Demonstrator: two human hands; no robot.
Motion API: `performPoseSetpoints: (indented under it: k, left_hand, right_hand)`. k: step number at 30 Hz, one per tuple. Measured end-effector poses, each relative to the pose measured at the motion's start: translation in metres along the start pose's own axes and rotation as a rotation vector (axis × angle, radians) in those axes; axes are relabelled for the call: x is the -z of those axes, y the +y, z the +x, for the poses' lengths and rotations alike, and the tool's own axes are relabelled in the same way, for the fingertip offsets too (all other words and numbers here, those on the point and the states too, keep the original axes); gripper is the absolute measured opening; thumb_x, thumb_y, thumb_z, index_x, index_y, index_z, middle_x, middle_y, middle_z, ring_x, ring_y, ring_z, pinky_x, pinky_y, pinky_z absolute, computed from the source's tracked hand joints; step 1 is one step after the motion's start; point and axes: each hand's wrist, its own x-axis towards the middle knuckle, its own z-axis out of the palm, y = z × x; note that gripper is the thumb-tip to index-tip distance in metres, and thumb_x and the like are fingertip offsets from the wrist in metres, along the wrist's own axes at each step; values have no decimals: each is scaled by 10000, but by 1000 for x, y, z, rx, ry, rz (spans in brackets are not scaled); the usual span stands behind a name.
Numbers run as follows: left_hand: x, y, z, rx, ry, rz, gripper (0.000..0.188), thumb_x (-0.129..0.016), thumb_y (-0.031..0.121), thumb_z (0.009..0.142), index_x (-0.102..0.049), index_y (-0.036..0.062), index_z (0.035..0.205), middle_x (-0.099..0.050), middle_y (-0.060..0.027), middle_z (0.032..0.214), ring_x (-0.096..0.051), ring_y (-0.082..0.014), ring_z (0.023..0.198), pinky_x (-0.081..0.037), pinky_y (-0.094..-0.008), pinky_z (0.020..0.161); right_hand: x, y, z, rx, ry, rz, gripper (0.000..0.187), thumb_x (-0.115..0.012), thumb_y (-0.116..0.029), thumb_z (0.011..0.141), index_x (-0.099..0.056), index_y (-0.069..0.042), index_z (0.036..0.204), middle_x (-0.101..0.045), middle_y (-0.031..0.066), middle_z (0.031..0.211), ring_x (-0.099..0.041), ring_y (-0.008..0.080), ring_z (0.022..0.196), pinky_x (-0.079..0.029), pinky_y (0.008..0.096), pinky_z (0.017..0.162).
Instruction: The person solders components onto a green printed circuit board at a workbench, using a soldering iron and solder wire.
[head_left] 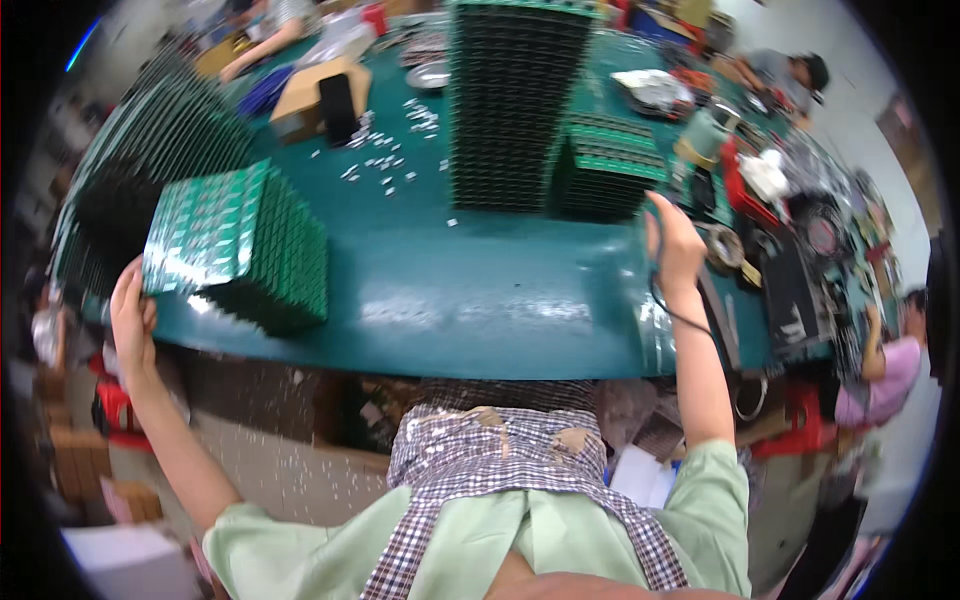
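At the left, my left hand (135,318) has its fingers curled at the near left edge of a block-shaped stack of green circuit boards (285,250), gripping the edge of a board there. My right hand (678,245) is closed beside the near right corner of a low stack of circuit boards (610,165); whatever it pinches is too small to make out. A dark cord (684,320) loops past that wrist. Between the hands, a tall column of circuit boards (510,110) rises at the back.
More boards (150,150) lean in a large pile at far left. Small white pieces (385,160) lie scattered on the green tabletop (450,300). Behind them are a cardboard box (310,100) and a black flat object (338,110). A tape roll (724,246) and red tray (745,185) crowd the right. Other people sit around.
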Motion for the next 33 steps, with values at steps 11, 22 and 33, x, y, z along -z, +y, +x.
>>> performPoseSetpoints:
  k: [11, 22, 33]
  left_hand:
    - [-47, -10, 5, -245, -6, 556, 236, -547, 137, 894, -654, -11, 1043, -612, 0, 769, -492, -73, 628, -405, -235, 571]
    - [-51, -7, -24, -161, 79, 412, 281, -504, 202, 958, -649, -9, 1075, -520, 59, 686, -374, -18, 541, -296, -202, 481]
    - [-71, 17, -109, -340, 311, 120, 276, -395, 142, 940, -607, -3, 1041, -445, 38, 630, -337, -38, 530, -264, -182, 482]
  right_hand:
    - [-18, 49, 31, 289, -258, -245, 309, -597, -111, 788, -614, -111, 1097, -584, 85, 792, -607, 255, 726, -494, 369, 616]
    - [-31, 61, 55, 444, -160, -510, 279, -558, -71, 788, -611, -149, 1051, -522, 52, 691, -591, 224, 639, -477, 337, 542]
    - [109, 41, 3, 110, 121, 124, 189, -626, 105, 761, -665, 24, 927, -698, 145, 890, -690, 233, 845, -540, 316, 758]
